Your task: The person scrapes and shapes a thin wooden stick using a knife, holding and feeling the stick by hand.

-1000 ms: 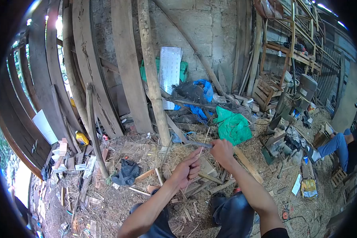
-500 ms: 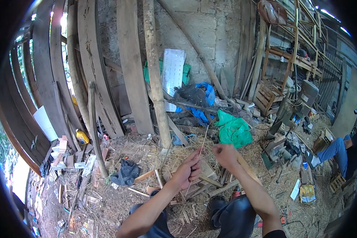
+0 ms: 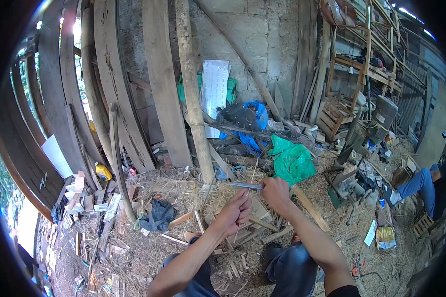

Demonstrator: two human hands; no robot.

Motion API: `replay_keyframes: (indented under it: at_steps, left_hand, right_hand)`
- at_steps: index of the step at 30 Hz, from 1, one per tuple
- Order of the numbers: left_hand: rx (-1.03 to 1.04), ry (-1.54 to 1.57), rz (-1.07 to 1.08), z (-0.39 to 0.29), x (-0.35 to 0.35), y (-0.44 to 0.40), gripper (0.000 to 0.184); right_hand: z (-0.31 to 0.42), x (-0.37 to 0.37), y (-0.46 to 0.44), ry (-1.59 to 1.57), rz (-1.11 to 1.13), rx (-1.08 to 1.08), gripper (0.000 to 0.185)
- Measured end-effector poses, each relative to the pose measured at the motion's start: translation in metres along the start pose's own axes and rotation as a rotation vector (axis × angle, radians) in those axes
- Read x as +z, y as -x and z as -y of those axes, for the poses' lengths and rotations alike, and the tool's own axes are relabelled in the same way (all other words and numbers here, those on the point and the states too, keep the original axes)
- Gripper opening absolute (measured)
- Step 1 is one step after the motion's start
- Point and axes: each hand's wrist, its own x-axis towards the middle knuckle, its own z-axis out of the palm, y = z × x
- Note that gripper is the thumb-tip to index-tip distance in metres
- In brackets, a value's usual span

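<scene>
My left hand is closed around a thin stick, which stands roughly upright and leans a little to the right at its top. In my right hand is a knife, its blade pointing left. The blade lies across the stick just above my left fingers; whether it touches the stick I cannot tell. My right fingers hide the knife's handle. Both hands are above the ground, in front of my knees.
A green plastic bag lies beyond my right hand. A bamboo post stands ahead, and a dark cloth lies at left. Straw and wood scraps cover the ground. Another person's leg shows at right.
My right hand has turned and shifted slightly, so the knife blade now shows, pointing left across the stick. My left hand keeps its hold on the stick, almost unmoved.
</scene>
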Motion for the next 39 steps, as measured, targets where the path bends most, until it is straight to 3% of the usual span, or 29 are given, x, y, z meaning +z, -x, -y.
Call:
replay_keyframes:
  at_steps: [5, 9, 18, 23, 25, 27, 31, 35, 37, 39]
  left_hand:
    - [-0.019, 0.005, 0.022, 0.005, -0.005, 0.002, 0.042]
    - [-0.034, -0.02, 0.01, 0.006, -0.004, 0.001, 0.042]
    - [-0.04, -0.05, 0.018, 0.01, -0.008, -0.003, 0.044]
    - [-0.037, -0.135, 0.038, 0.01, 0.004, 0.014, 0.044]
    - [-0.025, -0.109, 0.045, 0.008, -0.001, 0.011, 0.044]
    - [0.016, -0.149, -0.12, 0.01, -0.012, 0.001, 0.044]
    - [0.044, -0.274, -0.163, 0.011, -0.005, -0.002, 0.043]
    - [0.009, -0.22, -0.079, 0.012, 0.001, 0.004, 0.043]
    - [0.031, -0.222, -0.065, 0.012, 0.001, 0.007, 0.043]
    - [0.045, -0.295, -0.114, 0.013, 0.0, 0.008, 0.041]
  right_hand:
    - [-0.025, -0.006, -0.004, 0.026, 0.069, 0.18, 0.016]
    - [-0.037, 0.004, -0.005, 0.007, 0.021, 0.22, 0.015]
    - [-0.066, 0.01, -0.006, 0.123, 0.139, 0.376, 0.02]
    - [-0.118, 0.008, 0.009, 0.002, 0.071, 0.609, 0.03]
    - [-0.114, 0.007, 0.007, 0.017, 0.074, 0.597, 0.028]
    - [-0.1, 0.011, 0.0, -0.099, 0.057, 0.495, 0.023]
    - [-0.016, -0.008, 0.007, -0.222, 0.021, -0.071, 0.016]
    - [-0.007, 0.005, 0.004, -0.106, 0.122, -0.037, 0.016]
    - [-0.029, 0.016, -0.003, -0.02, -0.016, 0.129, 0.015]
    - [-0.035, 0.011, 0.0, 0.006, -0.043, 0.088, 0.014]
